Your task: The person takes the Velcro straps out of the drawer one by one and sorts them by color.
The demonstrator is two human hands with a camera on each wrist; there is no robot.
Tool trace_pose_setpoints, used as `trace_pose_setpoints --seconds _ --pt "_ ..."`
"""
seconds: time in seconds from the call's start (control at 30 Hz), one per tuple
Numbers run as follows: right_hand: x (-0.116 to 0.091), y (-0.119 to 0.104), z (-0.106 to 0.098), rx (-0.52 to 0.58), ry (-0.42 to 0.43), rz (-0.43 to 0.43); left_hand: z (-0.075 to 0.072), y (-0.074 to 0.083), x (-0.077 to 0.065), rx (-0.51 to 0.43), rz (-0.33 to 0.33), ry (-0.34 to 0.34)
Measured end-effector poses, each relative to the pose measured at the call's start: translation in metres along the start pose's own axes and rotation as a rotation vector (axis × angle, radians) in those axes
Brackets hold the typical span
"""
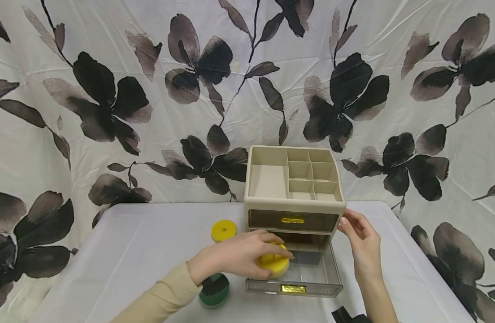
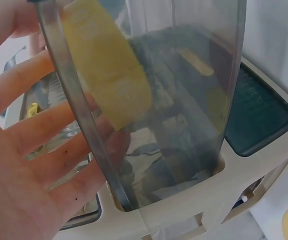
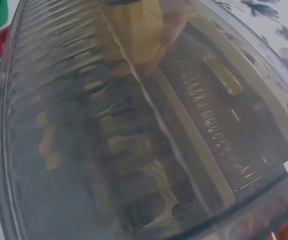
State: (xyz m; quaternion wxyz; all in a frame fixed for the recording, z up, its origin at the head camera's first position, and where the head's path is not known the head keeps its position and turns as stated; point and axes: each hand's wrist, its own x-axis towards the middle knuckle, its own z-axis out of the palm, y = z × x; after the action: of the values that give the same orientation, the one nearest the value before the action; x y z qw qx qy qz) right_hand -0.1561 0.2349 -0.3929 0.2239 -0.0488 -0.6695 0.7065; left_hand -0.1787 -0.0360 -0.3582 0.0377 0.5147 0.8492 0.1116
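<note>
My left hand (image 1: 251, 255) grips a thick yellow disc (image 1: 275, 264) from above, thumb at its front and fingers over its far side. The disc is inside or just over the open clear drawer (image 1: 318, 269) of a beige desk organizer (image 1: 293, 204). Through the drawer's see-through wall in the left wrist view, the yellow side of the disc (image 2: 109, 65) shows faint printing. My right hand (image 1: 362, 240) is at the organizer's right side, fingertips against its edge near the upper drawer (image 1: 267, 220), which is closed.
Left of the organizer lie another yellow disc (image 1: 223, 230) with a small centre hole and a green round container (image 1: 215, 294) with a dark top. The organizer's top has several bare compartments (image 1: 267, 179). A flower-print cloth (image 1: 215, 166) hangs behind the white table (image 1: 150, 251).
</note>
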Motion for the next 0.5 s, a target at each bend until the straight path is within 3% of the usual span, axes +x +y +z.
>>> trace_pose_setpoints --seconds 0.23,0.5 --pt "0.0 0.0 0.0 -0.002 0.007 0.011 0.001 0.002 -0.007 -0.029 0.014 0.12" --pt "0.0 0.001 0.001 -0.009 0.009 0.011 0.003 0.008 -0.018 -0.072 -0.03 0.22"
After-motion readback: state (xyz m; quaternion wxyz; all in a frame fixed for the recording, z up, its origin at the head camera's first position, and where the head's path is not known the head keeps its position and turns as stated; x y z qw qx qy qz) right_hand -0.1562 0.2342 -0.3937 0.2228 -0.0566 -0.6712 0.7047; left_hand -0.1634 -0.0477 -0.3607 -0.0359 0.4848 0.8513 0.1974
